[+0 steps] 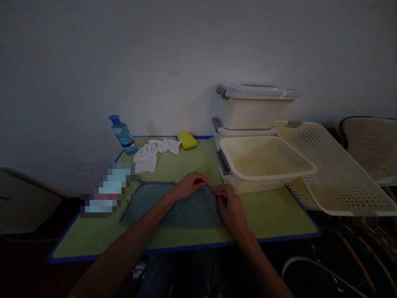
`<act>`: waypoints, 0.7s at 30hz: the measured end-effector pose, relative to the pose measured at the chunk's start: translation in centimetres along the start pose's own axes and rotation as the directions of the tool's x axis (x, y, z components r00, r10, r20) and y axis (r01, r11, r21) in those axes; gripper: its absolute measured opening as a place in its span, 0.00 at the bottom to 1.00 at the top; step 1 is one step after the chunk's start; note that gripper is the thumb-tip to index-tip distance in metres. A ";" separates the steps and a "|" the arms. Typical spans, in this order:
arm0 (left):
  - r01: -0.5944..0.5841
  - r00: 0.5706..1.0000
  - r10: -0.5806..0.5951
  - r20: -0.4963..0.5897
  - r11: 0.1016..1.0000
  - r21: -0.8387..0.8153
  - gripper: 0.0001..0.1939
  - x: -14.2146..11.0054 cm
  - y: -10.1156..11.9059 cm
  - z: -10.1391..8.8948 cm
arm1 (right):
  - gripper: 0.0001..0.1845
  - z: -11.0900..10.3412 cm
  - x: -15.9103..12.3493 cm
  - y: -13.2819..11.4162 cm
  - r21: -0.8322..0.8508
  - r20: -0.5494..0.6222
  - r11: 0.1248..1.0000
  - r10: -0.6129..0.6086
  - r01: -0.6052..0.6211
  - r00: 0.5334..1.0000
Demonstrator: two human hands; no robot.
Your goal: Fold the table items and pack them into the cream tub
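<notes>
A teal textured cloth (182,211) lies folded on the green table (273,211) in front of me. My left hand (188,184) rests on the cloth's far edge with its fingers curled down, pinching the fabric. My right hand (231,207) grips the cloth's right end, fingers bent over it. Both forearms reach in from the bottom of the view.
An open cream tub (263,163) sits right of the cloth, with two lidded tubs (252,105) stacked behind it. A perforated cream tray (338,174) leans at far right. White gloves (151,153), a yellow sponge (187,140), a blue bottle (123,134) and a blurred packet (107,190) lie left.
</notes>
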State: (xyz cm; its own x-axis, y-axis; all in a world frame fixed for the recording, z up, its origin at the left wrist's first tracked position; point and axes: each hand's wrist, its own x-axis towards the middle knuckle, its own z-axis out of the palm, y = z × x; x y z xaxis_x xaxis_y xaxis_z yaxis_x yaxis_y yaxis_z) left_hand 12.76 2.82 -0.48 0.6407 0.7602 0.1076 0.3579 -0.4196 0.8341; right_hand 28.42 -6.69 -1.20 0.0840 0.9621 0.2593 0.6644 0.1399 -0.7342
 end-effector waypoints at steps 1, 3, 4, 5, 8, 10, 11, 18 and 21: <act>-0.004 1.000 0.004 0.001 1.000 0.009 0.06 0.0 0.1 0.0 | 0.13 0.0 0.0 0.0 -0.003 0.000 1.000 0.000 0.000 1.000; -0.022 1.000 0.022 -0.001 0.999 0.029 0.06 -0.1 0.3 0.0 | 0.14 0.0 0.0 -0.1 -0.005 0.001 1.000 -0.006 0.006 1.000; -0.034 0.999 0.035 -0.005 0.998 0.044 0.06 -0.1 0.4 -0.1 | 0.14 0.0 0.0 -0.1 -0.007 0.003 1.000 -0.010 0.010 1.000; -0.047 0.999 0.048 -0.010 0.997 0.064 0.06 -0.2 0.5 -0.1 | 0.14 0.0 0.0 -0.1 -0.011 0.004 1.000 -0.014 0.014 1.000; -0.060 0.998 0.064 -0.020 0.988 0.142 0.05 -0.3 0.7 0.0 | 0.14 0.0 0.0 -0.1 -0.034 -0.001 0.999 -0.021 0.021 1.000; -0.055 0.998 0.061 -0.027 0.980 0.193 0.05 -0.3 0.8 0.1 | 0.14 0.1 0.0 0.0 -0.048 -0.004 0.998 -0.031 0.031 1.000; -0.056 0.998 0.063 -0.028 0.976 0.213 0.05 -0.3 0.9 0.2 | 0.14 0.0 0.0 0.0 -0.056 -0.008 0.998 -0.039 0.038 0.999; -0.082 0.997 0.083 0.005 0.963 0.255 0.07 -0.2 1.0 0.7 | 0.11 -0.2 -0.2 -0.5 -0.121 -0.004 0.986 -0.113 0.112 0.994; -0.070 0.997 0.072 0.004 0.949 0.308 0.07 0.0 0.9 0.9 | 0.12 -0.2 -0.2 -0.4 -0.133 0.027 0.979 -0.150 0.152 0.988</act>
State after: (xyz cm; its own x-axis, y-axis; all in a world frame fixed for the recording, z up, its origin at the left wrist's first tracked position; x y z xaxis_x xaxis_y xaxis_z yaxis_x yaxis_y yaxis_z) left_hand 13.68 1.98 -0.19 0.6680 0.7256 0.1653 0.5037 -0.6043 0.6174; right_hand 28.26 -6.97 -0.80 -0.0368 0.9364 0.3489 0.7619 0.2522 -0.5965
